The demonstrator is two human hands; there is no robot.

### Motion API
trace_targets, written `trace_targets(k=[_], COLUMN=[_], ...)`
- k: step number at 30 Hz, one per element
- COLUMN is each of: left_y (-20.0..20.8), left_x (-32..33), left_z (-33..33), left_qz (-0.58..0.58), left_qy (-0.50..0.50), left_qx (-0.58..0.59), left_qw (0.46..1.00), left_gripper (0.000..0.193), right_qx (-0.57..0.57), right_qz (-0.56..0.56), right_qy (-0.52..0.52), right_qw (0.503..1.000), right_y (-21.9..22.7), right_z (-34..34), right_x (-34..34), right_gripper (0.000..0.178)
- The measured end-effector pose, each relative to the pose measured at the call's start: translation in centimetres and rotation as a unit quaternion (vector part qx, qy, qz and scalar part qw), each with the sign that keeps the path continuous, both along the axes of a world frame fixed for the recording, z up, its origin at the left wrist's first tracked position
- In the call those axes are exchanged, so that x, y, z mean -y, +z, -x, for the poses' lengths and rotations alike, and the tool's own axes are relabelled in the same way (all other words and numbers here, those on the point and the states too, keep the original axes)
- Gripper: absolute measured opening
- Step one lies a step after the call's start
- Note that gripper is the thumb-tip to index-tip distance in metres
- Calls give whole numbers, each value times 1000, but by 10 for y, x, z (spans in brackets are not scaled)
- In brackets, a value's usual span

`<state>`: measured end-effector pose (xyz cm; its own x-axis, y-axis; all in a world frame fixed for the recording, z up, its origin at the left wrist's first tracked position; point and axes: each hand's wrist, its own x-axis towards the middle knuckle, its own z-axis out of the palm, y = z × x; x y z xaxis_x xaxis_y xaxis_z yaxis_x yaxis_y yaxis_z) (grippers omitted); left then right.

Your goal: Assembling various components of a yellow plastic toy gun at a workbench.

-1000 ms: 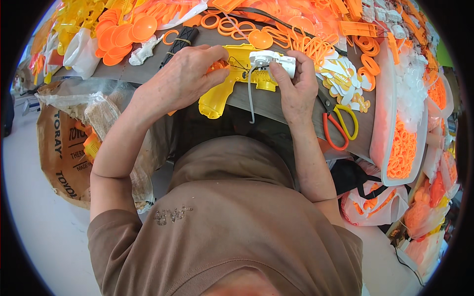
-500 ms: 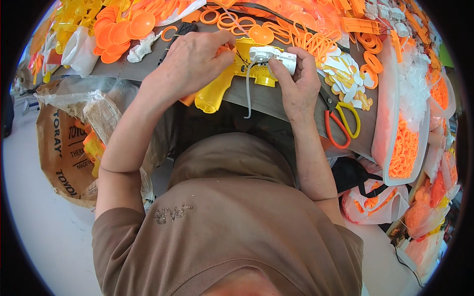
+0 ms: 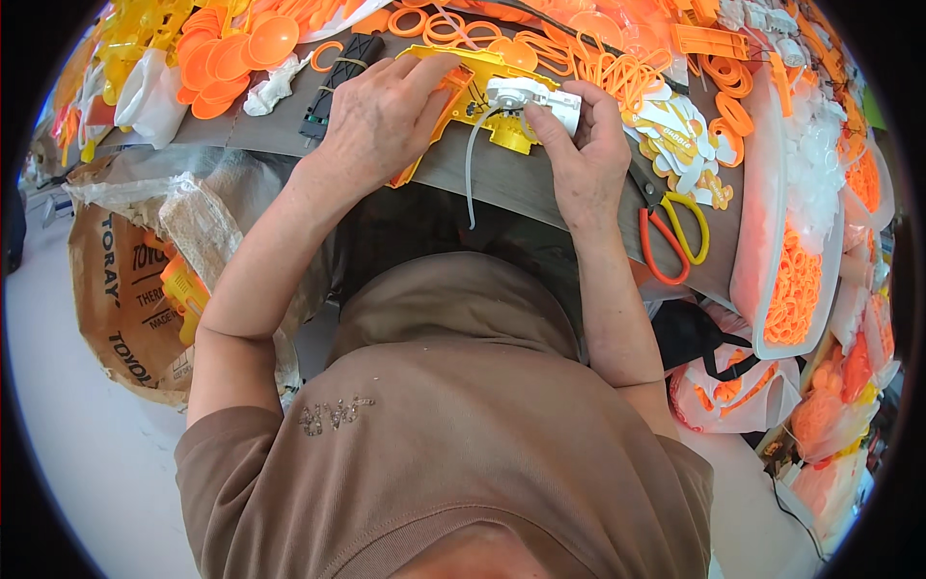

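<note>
My left hand is closed around an orange plastic piece at the left end of a yellow plastic toy shell half. Its fingertips are partly hidden by the hand. In my right hand is a white plastic mechanism with a round barrel end, pinched between thumb and fingers over the shell. Whether it sits in the shell or just above it, I cannot tell. A thin clear tube hangs from the mechanism past the table edge. Dark wires show inside the shell.
Left of my left hand lies a black box with a band round it. Scissors with red and yellow handles lie at the right edge, by printed cards. Orange rings line the back; a tub of orange links stands right.
My left hand has shifted; the yellow grip part below it is now out of sight and an orange edge shows there instead. The black box is more exposed. The tube has swung slightly left.
</note>
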<state>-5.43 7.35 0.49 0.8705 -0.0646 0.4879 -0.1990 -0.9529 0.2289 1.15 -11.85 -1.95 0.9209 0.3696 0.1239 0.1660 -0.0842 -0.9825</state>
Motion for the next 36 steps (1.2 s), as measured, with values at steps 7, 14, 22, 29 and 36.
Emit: trace_targets(k=[7,14,22,29,36], left_y=[2,3,-2,-11,14], left_x=[5,1,8,14,11], left_z=[2,5,3,10,12], left_qz=[71,152,84,-12,-16], left_qy=[-4,27,40,27,51], left_qx=[-10,-56,-19,51,59], left_qw=[997,986,995,998,997], left_gripper=[18,22,23,22,25], right_qx=[-21,-26,-4,-27,-145], right_qz=[-43,-36,-10,-62,-127], right_qy=[-14,-8,0,9,53], right_qw=[999,999,1000,998,980], right_y=[-3,-1,-4,5,24], right_z=[-4,-3,-5,-5,-21], right_x=[0,1,3,1,-1], right_gripper=[35,36,39,36,27])
